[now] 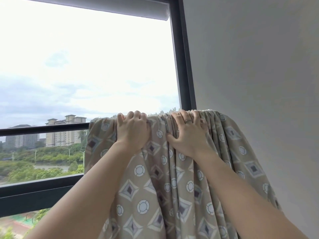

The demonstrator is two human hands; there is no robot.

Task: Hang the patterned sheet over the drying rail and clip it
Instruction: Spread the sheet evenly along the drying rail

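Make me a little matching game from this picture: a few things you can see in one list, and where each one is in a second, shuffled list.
Things:
1. left hand
2. right hand
3. patterned sheet
4. rolled-up blind

Places:
A. at the top of the window
B. draped over the drying rail, hanging down in folds
C. on the bunched fabric nearer the wall, a ring on one finger
D. grip over the top fold, on the window side

Pairs: 1-D, 2-C, 3-B, 4-A
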